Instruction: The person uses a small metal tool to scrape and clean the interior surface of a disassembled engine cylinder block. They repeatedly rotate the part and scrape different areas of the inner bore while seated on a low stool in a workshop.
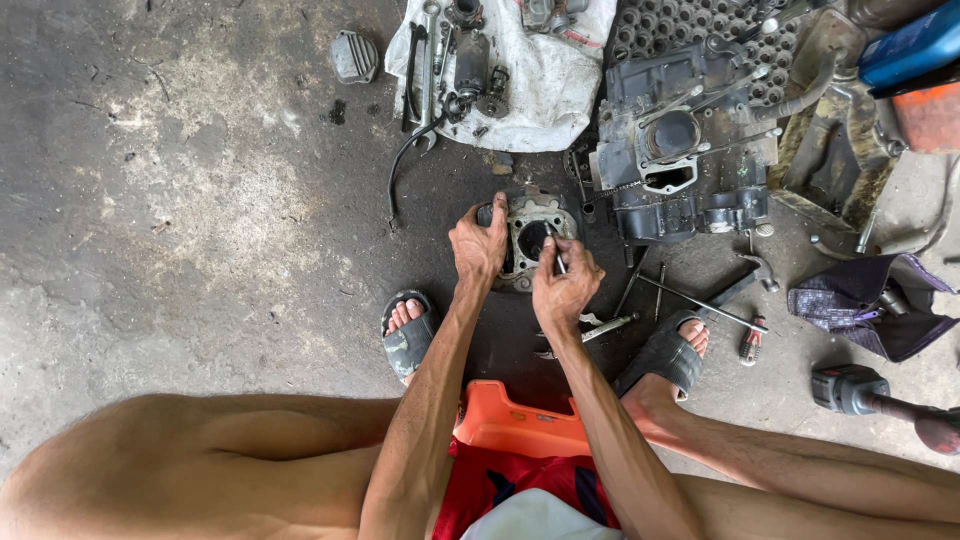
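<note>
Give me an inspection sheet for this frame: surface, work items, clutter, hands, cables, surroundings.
Surface: stained concrete floor, oily around the parts.
Job's things: engine cylinder on the floor; thin metal tool at its bore.
Clutter: engine block, white cloth with wrenches and parts, long rods, dark rag.
Grippers: left hand grips the cylinder; right hand holds the tool.
Cables: black hose beside the cloth.
Surroundings: orange stool, blue container.

The stained grey concrete floor carries a round metal engine cylinder, a dirty white cloth, a dark engine block and loose steel rods.
</note>
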